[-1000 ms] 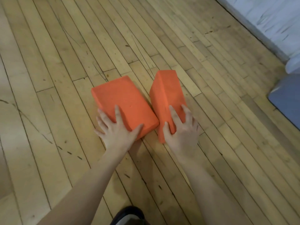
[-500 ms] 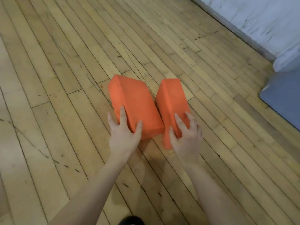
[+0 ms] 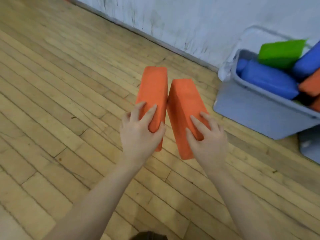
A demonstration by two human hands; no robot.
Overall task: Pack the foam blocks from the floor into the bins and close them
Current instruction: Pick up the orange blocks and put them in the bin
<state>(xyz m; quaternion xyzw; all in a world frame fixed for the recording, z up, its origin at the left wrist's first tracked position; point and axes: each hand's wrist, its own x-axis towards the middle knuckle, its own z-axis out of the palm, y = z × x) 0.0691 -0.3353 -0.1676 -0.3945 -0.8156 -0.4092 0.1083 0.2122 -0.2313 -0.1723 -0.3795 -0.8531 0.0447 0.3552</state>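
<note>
Two orange foam blocks are held on edge above the wooden floor, side by side and touching near their upper parts. My left hand [image 3: 138, 130] grips the near end of the left orange block [image 3: 153, 87]. My right hand [image 3: 206, 135] grips the near end of the right orange block [image 3: 183, 103]. To the right stands a grey-blue bin [image 3: 251, 108], open, with blue blocks [image 3: 266, 78], a green block [image 3: 280, 52] and orange blocks [image 3: 310, 84] piled inside it.
A white scuffed wall [image 3: 190, 19] runs along the far side, meeting the plank floor [image 3: 60, 101] at a dark baseboard line. Another grey-blue piece [image 3: 310, 148] lies on the floor at the right edge, below the bin. A dark shoe tip [image 3: 149, 236] shows at the bottom.
Both blocks have been lifted off the floor and turned on edge. The view has swung up and right, bringing the wall and the filled bin into sight.
</note>
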